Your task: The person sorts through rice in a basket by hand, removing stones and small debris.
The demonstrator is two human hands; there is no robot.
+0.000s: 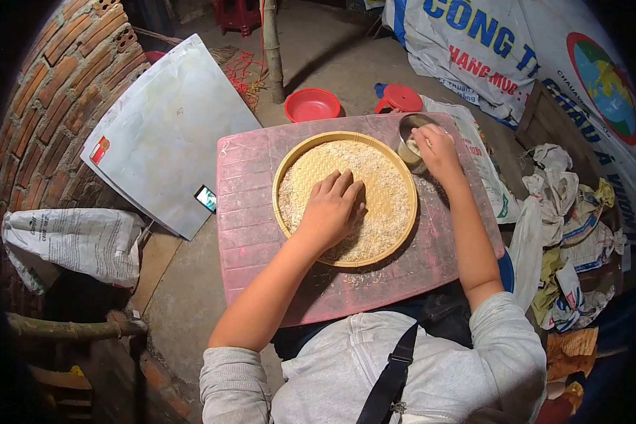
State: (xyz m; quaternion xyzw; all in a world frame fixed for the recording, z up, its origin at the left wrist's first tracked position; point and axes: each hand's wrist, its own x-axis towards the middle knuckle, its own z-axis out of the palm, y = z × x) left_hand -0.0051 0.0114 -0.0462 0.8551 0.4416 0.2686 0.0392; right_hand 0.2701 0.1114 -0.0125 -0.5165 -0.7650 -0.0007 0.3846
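A round woven bamboo tray [285, 157] rests on a pink plastic table, with pale rice grains [381, 212] spread across it and bare weave showing in the middle. My left hand [334, 206] lies over the tray's centre, fingers apart and slightly bent, touching the weave or grains. At the tray's upper right stands a metal container [411, 126], its mouth facing up. Over that mouth is my right hand [437, 150], its fingers bent together; something pale shows by the fingertips, too small to name for certain.
The pink table [251, 212] carries some scattered grains near its front edge. Beyond it are a red basin [312, 105] and a red lid-like item [403, 97]. A white board [169, 127] leans left against bricks; crumpled sacks [565, 219] lie right. A bamboo post [272, 56] stands behind.
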